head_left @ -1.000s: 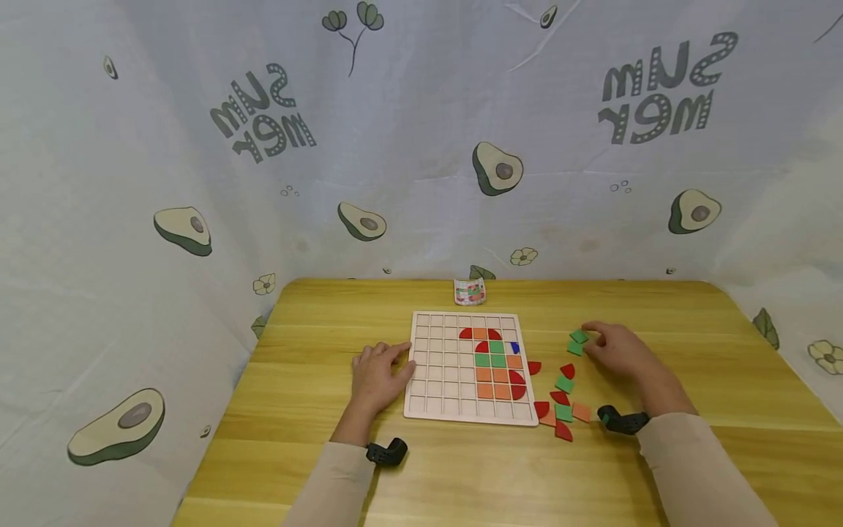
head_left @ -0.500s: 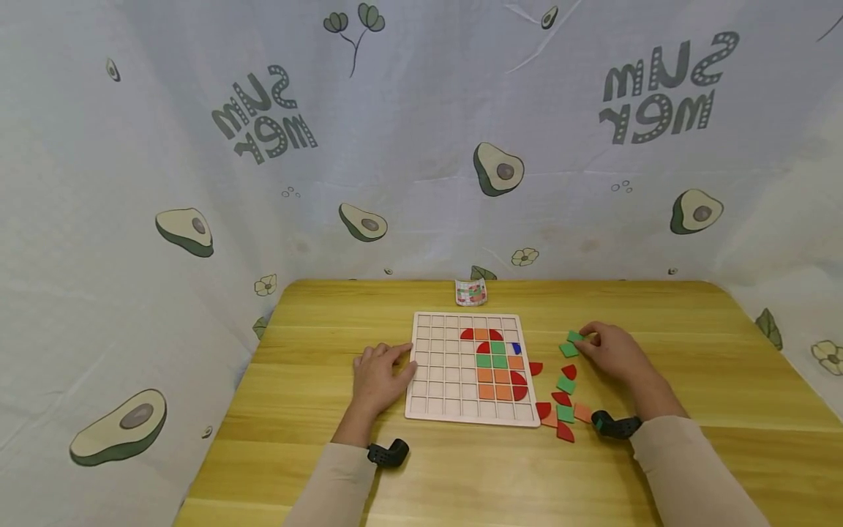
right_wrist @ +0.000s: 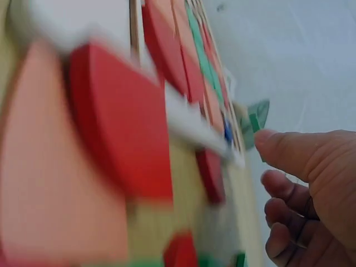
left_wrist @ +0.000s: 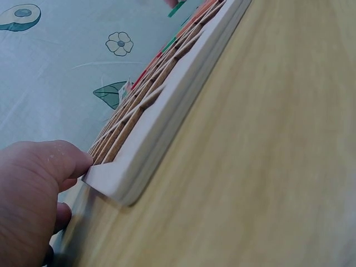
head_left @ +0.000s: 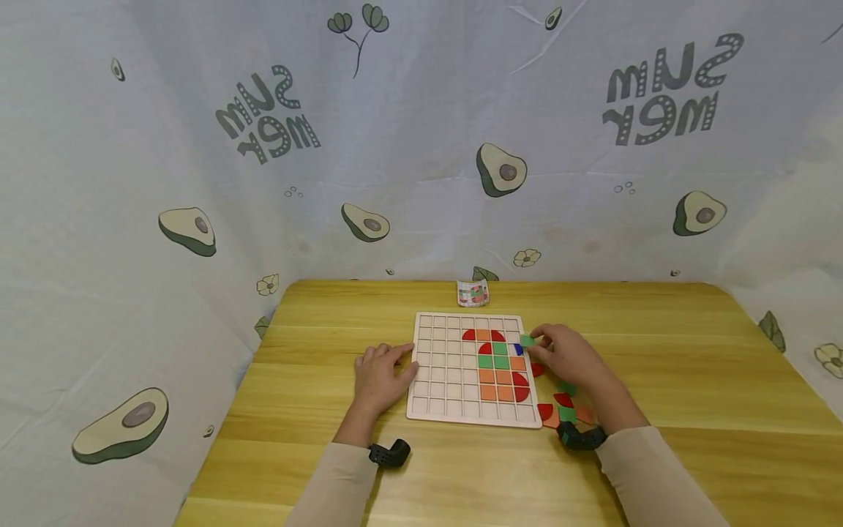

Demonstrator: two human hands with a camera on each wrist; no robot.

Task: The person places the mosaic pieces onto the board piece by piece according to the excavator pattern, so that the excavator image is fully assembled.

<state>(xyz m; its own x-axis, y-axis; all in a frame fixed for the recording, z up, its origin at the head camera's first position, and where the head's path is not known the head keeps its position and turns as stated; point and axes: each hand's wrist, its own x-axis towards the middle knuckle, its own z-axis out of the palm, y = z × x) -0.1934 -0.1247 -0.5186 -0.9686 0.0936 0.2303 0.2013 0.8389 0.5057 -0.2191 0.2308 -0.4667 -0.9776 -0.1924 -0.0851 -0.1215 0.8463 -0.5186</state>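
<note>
A pale wooden grid board (head_left: 474, 421) lies on the table with red quarter-circle, orange and green square, and blue tiles in its right part. My left hand (head_left: 380, 377) rests at its left edge, fingers relaxed; in the left wrist view the thumb (left_wrist: 67, 158) touches the rim. At the board's upper right, my right hand (head_left: 569, 359) pinches a green square tile (head_left: 527, 341) between thumb and fingers, close to the blue tile (head_left: 518, 350). Only the edge of that green tile (right_wrist: 255, 122) shows in the right wrist view.
Loose tiles lie right of the board, among them a red quarter-circle (head_left: 545, 412) and a green square (head_left: 566, 414), some partly hidden under the right arm. A small pattern card (head_left: 473, 293) stands behind the board. A printed cloth (head_left: 421, 146) hangs beyond the table.
My right hand has picked up a green square from the pair at the far right and carried it left to the board's edge. The left hand has stayed in place.
</note>
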